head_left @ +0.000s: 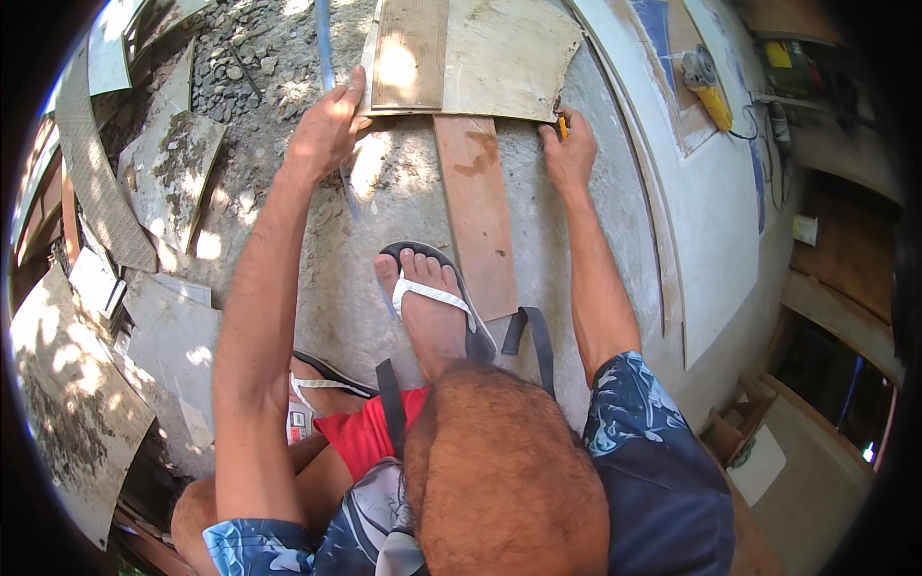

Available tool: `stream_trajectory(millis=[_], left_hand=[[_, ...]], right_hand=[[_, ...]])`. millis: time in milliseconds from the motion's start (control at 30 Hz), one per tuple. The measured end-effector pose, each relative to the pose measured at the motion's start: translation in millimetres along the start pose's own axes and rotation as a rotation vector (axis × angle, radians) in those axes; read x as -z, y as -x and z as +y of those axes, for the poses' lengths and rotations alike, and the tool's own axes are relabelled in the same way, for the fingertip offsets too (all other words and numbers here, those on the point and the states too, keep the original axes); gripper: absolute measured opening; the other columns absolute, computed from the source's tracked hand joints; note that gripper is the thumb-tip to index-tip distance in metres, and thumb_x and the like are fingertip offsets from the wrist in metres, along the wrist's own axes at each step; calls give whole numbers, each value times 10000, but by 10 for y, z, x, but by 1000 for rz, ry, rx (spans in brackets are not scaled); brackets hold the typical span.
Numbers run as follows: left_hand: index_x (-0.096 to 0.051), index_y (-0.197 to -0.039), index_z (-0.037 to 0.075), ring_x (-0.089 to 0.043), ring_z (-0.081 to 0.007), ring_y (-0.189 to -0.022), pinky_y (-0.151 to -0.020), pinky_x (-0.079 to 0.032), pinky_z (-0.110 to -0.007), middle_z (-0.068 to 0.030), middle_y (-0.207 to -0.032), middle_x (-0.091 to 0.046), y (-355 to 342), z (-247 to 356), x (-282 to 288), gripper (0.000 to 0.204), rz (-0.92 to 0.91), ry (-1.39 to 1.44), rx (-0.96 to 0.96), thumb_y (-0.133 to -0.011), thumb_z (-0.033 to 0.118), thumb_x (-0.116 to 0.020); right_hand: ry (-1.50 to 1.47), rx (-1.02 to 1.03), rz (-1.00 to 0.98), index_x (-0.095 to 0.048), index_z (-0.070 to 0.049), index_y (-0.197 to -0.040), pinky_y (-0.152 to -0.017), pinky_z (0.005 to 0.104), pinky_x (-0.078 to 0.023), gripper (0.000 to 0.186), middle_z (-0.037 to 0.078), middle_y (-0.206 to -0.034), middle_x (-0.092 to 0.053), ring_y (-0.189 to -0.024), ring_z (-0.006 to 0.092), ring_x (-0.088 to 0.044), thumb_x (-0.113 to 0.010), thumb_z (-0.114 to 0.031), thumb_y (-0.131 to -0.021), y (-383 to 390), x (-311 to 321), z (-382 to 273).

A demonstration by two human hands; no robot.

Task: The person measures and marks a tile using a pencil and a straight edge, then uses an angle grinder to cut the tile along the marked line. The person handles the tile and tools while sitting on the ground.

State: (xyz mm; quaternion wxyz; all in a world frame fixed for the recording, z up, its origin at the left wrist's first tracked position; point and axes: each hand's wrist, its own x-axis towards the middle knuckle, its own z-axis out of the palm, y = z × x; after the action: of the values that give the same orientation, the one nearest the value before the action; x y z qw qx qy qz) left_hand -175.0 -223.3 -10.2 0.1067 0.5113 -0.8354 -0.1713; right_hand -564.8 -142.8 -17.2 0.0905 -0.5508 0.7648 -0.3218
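A pale, worn sheet of board (509, 58) lies at the top of the view, its right edge ragged. On its left part rests a brown wooden strip (408, 58), crosswise to the sheet's near edge. My left hand (325, 134) grips the sheet's near left corner, thumb on top and fingers at the edge. At the near right corner, my right hand (570, 152) is closed on a small thin orange-and-black tool, whose exact kind I cannot make out. A long reddish-brown board (480, 211) runs from beneath the sheet toward my sandalled foot.
Broken board pieces (168, 173) and a large stained sheet (72, 403) lie at left, near gravel (240, 72). A white panel (701, 259) lies along the right, bearing a yellow-and-grey angle grinder (708, 91). A blue hose (325, 43) crosses the concrete floor.
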Motion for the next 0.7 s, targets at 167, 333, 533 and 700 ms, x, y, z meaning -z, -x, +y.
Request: stream_trajectory(millis=[167,333,533,700], left_hand=[[-412,-1691,176,-720,-425,-1122,-975,-596,-480,-214,-1340,-702,54,10,99,729,-28,54,57,-1039,251,-731],[-561,-1589,193,-742,-331,-1113,-940,-617,-435,-104,-1324,-723,130,74,174,636,16,-21,86,-1007,353,-761],[-676,-1468,179,-755,-262,-1011,-859,-626,-401,-43,-1156,-754,149,43,110,546,152,-98,32,-990,430,-761],[-706,-1423,194,-749,-248,-951,-786,-627,-381,-17,-1038,-751,148,-27,75,462,147,-160,-31,-1013,404,-740]], right_hand=[[24,38,-2,-754,-25,-1258,-974,444,-559,468,209,-1175,-761,-1095,374,-734,-872,-247,-863,25,38,32],[134,-10,-21,-719,-52,-1335,-986,463,-555,561,191,-1231,-710,-1133,380,-702,-891,-273,-850,29,75,-69],[189,28,102,-716,-77,-1327,-936,472,-570,515,169,-1233,-681,-1114,367,-700,-872,-256,-870,191,4,-426],[-32,161,-26,-778,-47,-1152,-847,433,-594,299,154,-1068,-737,-954,335,-744,-839,-202,-904,178,-152,-758]])
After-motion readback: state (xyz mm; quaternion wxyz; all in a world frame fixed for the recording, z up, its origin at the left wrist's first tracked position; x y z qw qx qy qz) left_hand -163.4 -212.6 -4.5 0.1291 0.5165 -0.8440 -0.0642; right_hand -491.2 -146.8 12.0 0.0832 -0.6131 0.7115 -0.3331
